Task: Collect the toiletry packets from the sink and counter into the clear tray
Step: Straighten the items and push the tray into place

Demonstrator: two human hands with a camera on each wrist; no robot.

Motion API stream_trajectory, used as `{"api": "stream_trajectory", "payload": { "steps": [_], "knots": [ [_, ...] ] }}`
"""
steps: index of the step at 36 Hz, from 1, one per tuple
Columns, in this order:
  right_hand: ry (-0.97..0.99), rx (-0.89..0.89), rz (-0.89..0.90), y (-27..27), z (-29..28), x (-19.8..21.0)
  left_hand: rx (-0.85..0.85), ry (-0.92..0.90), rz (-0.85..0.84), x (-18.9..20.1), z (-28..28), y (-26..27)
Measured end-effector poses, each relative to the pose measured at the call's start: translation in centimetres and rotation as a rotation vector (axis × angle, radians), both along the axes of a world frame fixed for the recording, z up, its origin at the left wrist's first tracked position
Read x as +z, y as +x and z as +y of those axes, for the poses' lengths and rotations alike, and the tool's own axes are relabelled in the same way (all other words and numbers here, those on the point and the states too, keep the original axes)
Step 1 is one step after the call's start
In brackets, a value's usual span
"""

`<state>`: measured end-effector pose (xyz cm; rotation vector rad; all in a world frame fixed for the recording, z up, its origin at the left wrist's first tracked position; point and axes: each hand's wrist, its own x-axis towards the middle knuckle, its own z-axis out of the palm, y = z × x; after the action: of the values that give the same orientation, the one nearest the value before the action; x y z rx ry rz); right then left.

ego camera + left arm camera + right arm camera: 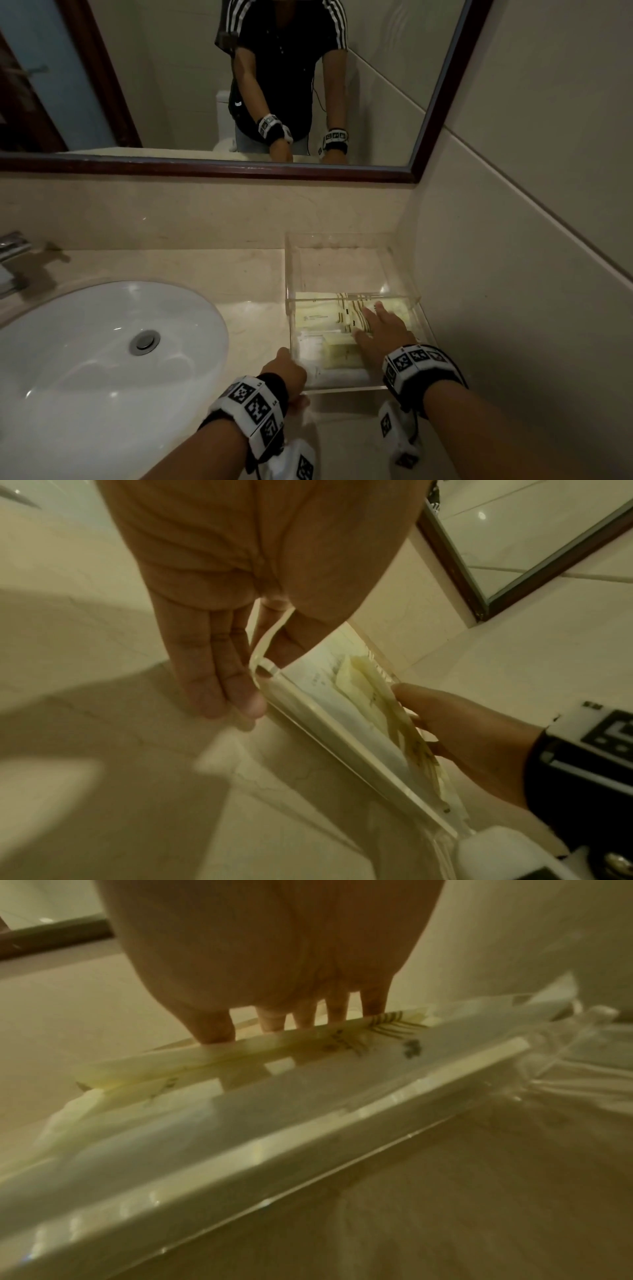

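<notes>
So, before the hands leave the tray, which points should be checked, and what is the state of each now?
1. Sink free of packets: ok.
2. Counter free of packets: ok in the visible part; the near edge is hidden by the arms.
3. Packets inside the clear tray: ok.
4. Right hand flat on the packets, gripping nothing: ok.
5. Left hand holds the tray's near left corner: ok.
6. Packets below the rim: cannot tell.
</notes>
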<state>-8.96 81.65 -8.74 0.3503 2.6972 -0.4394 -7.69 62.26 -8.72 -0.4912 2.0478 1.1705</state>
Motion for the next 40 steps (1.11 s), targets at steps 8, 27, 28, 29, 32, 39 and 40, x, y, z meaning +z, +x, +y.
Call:
{"api": "stream_trajectory", "payload": {
  "steps": [8,27,28,29,32,39,40],
  "knots": [
    [-0.04,0.004,0.109,0.5,1.3,1.1,0.04,0.042,0.027,-0.2,0.0,0.4],
    [-0.559,-0.996,0.254,7.0,3.4,-2.8,-0.213,-0.243,0.148,-0.7,0.4,0.4],
    [-0.6,-1.042,0.298,6.9,3.3,-2.7,-0.222,-0.251,0.143,-0.6,0.4,0.4],
    [-0.628,-1.056,0.331,6.7,3.2,-2.8,-0.219,-0.25,0.145,-0.6,0.5,0.4],
    [-0.716,-1.057,0.402,6.0,3.3,-3.1,-0.173,-0.212,0.17,-0.4,0.4,-0.3],
    [-0.797,-1.031,0.394,3.5,3.8,-1.8,-0.109,-0.17,0.191,0.2,0.7,-2.3],
    [-0.805,-1.025,0.381,3.2,3.8,-1.6,-0.115,-0.165,0.17,0.2,0.7,-2.5]
  ]
}}
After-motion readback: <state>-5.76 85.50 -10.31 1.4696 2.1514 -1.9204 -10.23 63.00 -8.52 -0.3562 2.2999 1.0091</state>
